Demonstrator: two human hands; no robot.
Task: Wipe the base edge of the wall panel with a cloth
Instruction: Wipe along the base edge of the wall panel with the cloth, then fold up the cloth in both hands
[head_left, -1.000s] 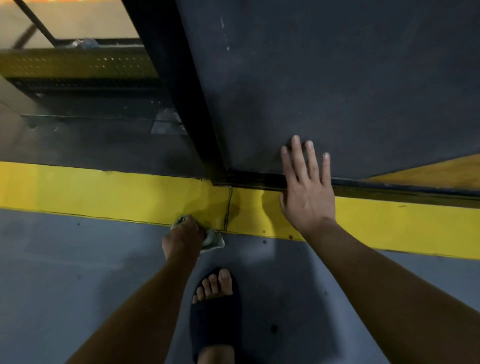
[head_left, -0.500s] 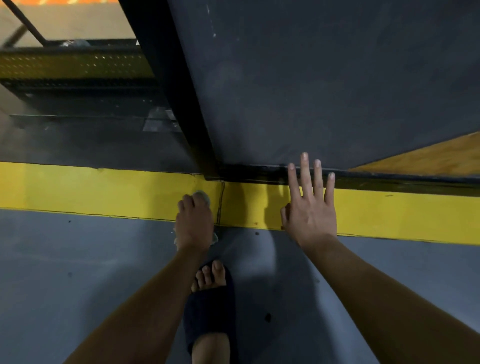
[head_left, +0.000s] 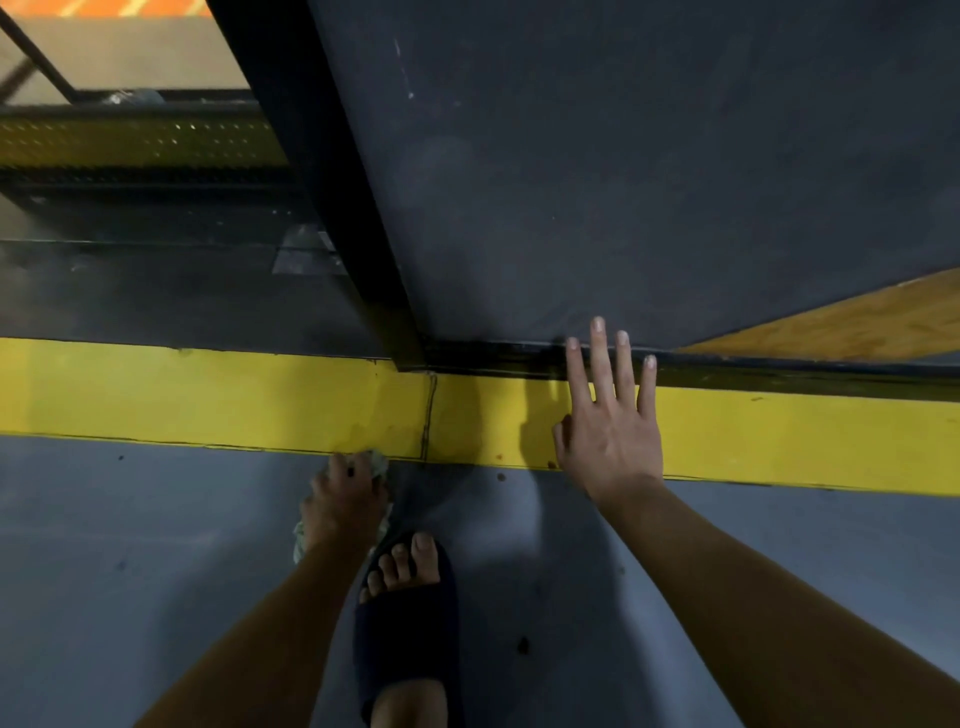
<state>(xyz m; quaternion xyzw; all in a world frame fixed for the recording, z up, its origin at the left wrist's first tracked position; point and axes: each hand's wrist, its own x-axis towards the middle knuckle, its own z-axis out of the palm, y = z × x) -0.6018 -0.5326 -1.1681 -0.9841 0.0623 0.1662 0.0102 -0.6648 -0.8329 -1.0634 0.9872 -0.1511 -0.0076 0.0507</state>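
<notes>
A dark grey wall panel (head_left: 597, 182) rises above a yellow base strip (head_left: 208, 395) that runs across the view. My left hand (head_left: 343, 501) grips a pale crumpled cloth (head_left: 378, 462) at the lower edge of the yellow strip, where it meets the grey floor. Most of the cloth is hidden under the hand. My right hand (head_left: 610, 426) lies flat on the yellow strip with straight, spread fingers, and its fingertips reach the dark seam at the panel's foot.
A black post (head_left: 322, 197) stands at the panel's left edge. My foot in a dark slide sandal (head_left: 408, 618) is on the grey floor (head_left: 130, 571) just right of my left forearm. A yellow wedge (head_left: 841, 322) marks the panel's lower right.
My left hand has drawn the cloth down from the middle of the yellow strip to its lower edge. My right hand has stayed flat on the strip, about where it was.
</notes>
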